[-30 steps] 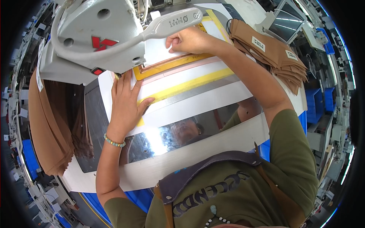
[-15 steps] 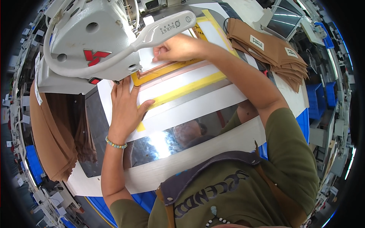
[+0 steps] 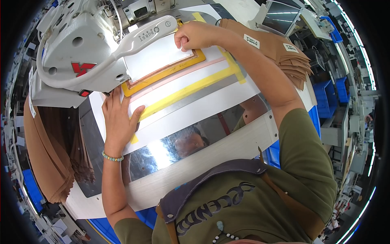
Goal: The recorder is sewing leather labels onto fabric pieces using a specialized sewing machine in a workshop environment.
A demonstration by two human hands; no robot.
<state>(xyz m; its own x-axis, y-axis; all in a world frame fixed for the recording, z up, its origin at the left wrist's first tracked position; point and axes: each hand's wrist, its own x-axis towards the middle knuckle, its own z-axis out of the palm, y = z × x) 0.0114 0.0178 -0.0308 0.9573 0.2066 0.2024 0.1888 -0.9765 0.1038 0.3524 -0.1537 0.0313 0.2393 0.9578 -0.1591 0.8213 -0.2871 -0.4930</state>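
Note:
My left hand lies flat with thumb and fingers apart, its fingertips by the left corner of a yellow frame. A bead bracelet circles that wrist. Inside the frame is a smooth white piece. Over its right end my right hand is closed, fingers curled in at the edge; whatever they pinch is hidden. Beneath the frame, a white sheet carries a strip of yellow tape. A white wand-shaped lamp and the sewing machine head partly cover the frame's far left side.
Brown cloth hangs off the table's left side. At the far right lies a stack of brown fabric pieces with white labels, and a screen stands behind it. Blue bins are beyond the right edge. A shiny metal plate lies near me.
My right hand has moved along the white piece to its right end, fingers still curled. My left hand stays by the frame's corner. The whole view has shifted, so the scene sits further left.

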